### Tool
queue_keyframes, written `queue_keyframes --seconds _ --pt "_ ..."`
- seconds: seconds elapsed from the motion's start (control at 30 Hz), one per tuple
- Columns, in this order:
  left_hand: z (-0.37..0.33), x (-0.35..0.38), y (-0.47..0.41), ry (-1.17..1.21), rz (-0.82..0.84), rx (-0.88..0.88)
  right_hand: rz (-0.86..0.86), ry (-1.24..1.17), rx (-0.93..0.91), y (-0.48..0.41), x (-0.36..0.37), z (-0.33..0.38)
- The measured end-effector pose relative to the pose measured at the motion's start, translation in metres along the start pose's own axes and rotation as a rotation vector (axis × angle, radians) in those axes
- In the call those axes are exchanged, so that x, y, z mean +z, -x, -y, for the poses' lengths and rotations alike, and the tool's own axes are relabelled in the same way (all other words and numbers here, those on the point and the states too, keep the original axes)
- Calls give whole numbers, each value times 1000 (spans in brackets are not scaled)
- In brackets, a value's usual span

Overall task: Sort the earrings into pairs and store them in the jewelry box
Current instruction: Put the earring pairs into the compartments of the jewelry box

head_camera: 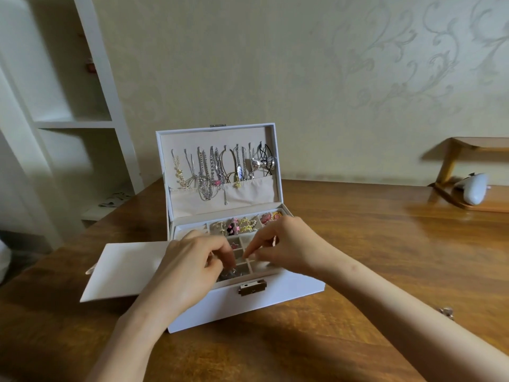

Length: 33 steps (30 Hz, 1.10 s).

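A white jewelry box [275, 296] stands open on the wooden table, its tray split into small compartments. The back row holds gold earrings [246, 226] and pink earrings [271, 217]. A pink star earring [234, 246] lies in a middle cell and silver earrings [232, 273] in a front cell. My left hand [190, 263] hovers over the front cells, its fingers curled together around something small and blurred. My right hand [281, 241] reaches in from the right, its thumb and forefinger pinching a tiny pale earring [248, 255] above the middle cells.
Necklaces [217, 172] hang inside the raised lid. A flat white panel [124, 271] juts out left of the box. A small metal piece [446, 312] lies on the table [358, 244] at the right. A white object [472, 191] rests on a wooden stand at the far right.
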State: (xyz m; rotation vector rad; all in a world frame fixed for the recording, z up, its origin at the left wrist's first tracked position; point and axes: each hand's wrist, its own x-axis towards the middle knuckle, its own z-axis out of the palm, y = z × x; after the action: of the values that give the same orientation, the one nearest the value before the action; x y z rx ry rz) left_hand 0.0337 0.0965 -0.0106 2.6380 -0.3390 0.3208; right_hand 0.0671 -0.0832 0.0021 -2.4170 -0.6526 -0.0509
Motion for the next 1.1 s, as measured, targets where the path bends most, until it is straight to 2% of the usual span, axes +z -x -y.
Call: queue_keyframes --seconds 0.27,0.43,0.73,0.8,0.9,1.1 --pt "-8 3 4 1 55 -10 21 -6 2 13 -1 -11" --pt "-18 -1 2 -34 -100 -2 -25 -32 10 18 -9 -17" --pt "-65 34 -6 158 -210 170 -141 18 102 47 -49 -43" --pt "-84 50 -4 250 -160 260 -155 54 167 61 -65 -59" --pt "-109 70 -6 268 -28 373 -93 141 260 84 -81 -80" --pt "-140 104 -23 147 187 384 -13 244 424 111 -77 -103"
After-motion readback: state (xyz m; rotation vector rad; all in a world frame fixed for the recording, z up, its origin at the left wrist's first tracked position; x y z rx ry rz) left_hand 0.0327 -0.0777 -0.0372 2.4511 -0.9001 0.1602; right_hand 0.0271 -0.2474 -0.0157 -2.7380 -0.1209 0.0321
